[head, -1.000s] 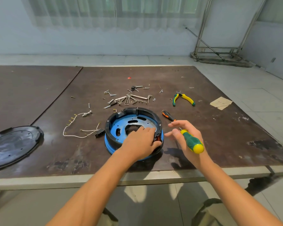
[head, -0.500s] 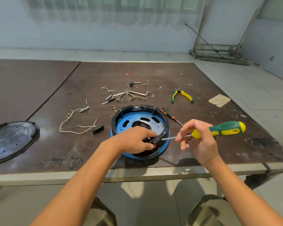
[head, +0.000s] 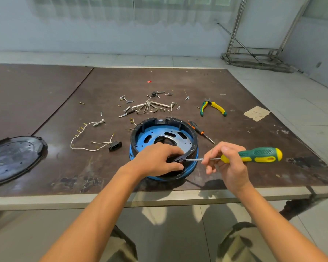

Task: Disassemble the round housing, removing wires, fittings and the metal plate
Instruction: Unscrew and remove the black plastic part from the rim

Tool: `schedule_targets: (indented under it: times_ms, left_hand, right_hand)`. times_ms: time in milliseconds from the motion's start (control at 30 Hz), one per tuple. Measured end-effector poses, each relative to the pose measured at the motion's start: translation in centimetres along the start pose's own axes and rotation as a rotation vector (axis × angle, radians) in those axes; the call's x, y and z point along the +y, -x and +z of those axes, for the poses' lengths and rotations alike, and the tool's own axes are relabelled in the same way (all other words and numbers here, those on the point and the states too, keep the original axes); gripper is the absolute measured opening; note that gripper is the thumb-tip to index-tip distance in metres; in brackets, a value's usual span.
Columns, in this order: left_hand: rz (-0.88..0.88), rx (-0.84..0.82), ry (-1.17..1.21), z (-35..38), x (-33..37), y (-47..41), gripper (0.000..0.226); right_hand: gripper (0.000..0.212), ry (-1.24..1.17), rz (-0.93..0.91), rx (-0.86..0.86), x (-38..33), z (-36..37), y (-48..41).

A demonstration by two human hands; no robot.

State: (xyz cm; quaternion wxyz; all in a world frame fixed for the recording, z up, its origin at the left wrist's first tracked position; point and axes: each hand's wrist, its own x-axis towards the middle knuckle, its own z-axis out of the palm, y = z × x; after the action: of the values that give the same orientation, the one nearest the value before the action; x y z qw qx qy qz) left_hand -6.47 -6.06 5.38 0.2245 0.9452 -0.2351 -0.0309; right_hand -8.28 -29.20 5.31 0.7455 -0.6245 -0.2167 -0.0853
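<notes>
Head view: the round housing [head: 194, 138] stands near the front edge of the table [head: 244, 137]. The left hand [head: 156, 161] grips its near rim. The right hand [head: 228, 167] grips a green screwdriver [head: 254, 157], its tip at a black fitting [head: 179, 160] there. Wires [head: 83, 148], screws [head: 150, 107] and a lid [head: 13, 157] already lie apart. The blue metal plate [head: 145, 139] is not out yet, so perhaps half remains. No writing is readable.

my left hand [head: 157, 159] curled over round housing [head: 194, 140] rim, gripping | my right hand [head: 228, 165] pinches screwdriver [head: 259, 156] | forearms both extended
</notes>
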Motion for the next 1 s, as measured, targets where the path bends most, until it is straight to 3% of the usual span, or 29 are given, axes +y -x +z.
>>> schedule_targets:
  times_ms: [200, 433, 633, 800, 1000]
  left_hand:
    - [-0.005, -0.006, 0.019, 0.0, 0.2, 0.1, 0.041]
    - [-0.007, -0.027, 0.023, 0.0, 0.4, -0.1, 0.037]
    - [0.025, -0.025, 0.023, 0.1, 0.1, -0.3, 0.031]
    - [-0.001, 0.006, 0.044, 0.2, -0.3, -0.5, 0.049]
    - [0.01, 0.023, 0.103, 0.3, -0.4, -0.3, 0.042]
  right_hand:
    - [0.043, 0.018, 0.015, -0.03, 0.1, 0.1, -0.3]
    - [0.032, -0.12, 0.285, 0.027, 0.1, 0.1, -3.2]
    - [0.036, -0.139, 0.48, 0.115, 0.6, 0.4, -5.6]
    - [0.036, -0.18, 0.315, 0.062, 0.8, 0.1, -4.2]
    - [0.035, -0.2, 0.15, 0.067, 2.1, -0.3, -0.7]
